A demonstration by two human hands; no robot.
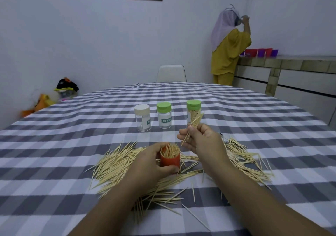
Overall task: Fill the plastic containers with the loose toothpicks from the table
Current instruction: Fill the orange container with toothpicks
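My left hand (151,160) grips a red-labelled open container (170,160) packed with upright toothpicks, standing on the table. Just above and to its right, my right hand (201,139) pinches a small bundle of toothpicks (193,124) that sticks up past the fingers. Loose toothpicks (112,164) lie scattered on the checked cloth to both sides of my hands and in front of me. Behind them stand three capped containers: a clear one with a cream lid (142,117), a green-lidded one (164,115), and a green-lidded one full of toothpicks (193,109).
The grey-and-white checked tablecloth (72,144) covers a large table. A white chair (171,73) stands at the far side. A person in yellow (229,53) stands by a counter (291,59) at the back right. Toys (65,88) lie in the left corner.
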